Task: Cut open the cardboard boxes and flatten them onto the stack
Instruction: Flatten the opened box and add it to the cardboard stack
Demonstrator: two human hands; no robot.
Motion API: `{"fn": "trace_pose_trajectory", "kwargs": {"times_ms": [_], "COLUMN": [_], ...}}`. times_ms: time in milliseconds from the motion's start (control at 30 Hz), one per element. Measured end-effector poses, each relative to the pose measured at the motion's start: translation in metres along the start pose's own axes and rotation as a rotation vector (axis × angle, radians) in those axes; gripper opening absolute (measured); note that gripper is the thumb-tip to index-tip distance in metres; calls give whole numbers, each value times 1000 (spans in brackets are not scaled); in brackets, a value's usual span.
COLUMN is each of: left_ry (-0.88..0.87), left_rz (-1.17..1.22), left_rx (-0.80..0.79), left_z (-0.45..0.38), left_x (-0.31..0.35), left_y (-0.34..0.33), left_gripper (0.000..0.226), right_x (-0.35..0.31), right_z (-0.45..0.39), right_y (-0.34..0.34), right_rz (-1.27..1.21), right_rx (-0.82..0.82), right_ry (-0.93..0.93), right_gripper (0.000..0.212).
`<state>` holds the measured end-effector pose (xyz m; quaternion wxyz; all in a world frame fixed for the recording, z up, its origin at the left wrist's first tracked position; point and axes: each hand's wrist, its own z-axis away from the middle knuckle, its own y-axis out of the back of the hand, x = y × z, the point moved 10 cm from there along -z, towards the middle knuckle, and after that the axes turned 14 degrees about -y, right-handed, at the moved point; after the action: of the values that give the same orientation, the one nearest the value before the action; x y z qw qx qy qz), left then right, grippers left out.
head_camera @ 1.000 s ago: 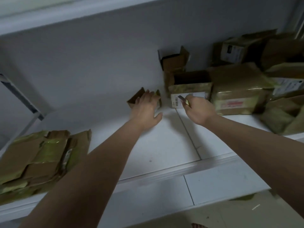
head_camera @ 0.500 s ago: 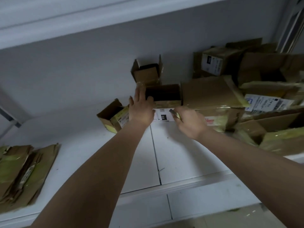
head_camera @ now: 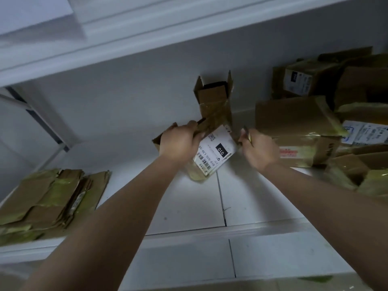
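My left hand (head_camera: 178, 141) grips a small brown cardboard box (head_camera: 212, 152) with a white shipping label, lifted and tilted above the white shelf (head_camera: 189, 206). My right hand (head_camera: 259, 149) is curled around a small cutter (head_camera: 246, 133), its tip just right of the box's label. A stack of flattened cardboard (head_camera: 48, 202) with yellowish tape lies at the left end of the shelf. An open-topped small box (head_camera: 214, 97) stands behind the held one against the wall.
A pile of taped cardboard boxes (head_camera: 315, 127) fills the right side of the shelf. Another small open box (head_camera: 157, 141) shows partly behind my left hand. A white shelf board (head_camera: 126, 38) runs overhead. A grey wall closes the back.
My left hand went from the small box on the left to the labelled box, gripped it and pulled it out tilted. My right hand with the cutter stayed beside it.
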<state>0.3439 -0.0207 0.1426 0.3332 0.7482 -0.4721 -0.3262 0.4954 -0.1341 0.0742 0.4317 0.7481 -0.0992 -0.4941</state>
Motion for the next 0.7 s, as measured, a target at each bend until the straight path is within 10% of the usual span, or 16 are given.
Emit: {"fn": "trace_pose_trajectory", "kwargs": {"times_ms": [500, 700], "left_ry": [408, 238], "left_rz": [207, 214], "left_rx": [-186, -109], "left_z": [176, 180], "left_x": [-100, -77], "left_y": [51, 67], "left_gripper": [43, 51], "right_x": [-46, -44], "right_z": [106, 144], "right_y": [-81, -95], "right_rz": [77, 128], "right_rx": [-140, -167], "right_ry": [-122, -165], "right_gripper": [47, 50]}}
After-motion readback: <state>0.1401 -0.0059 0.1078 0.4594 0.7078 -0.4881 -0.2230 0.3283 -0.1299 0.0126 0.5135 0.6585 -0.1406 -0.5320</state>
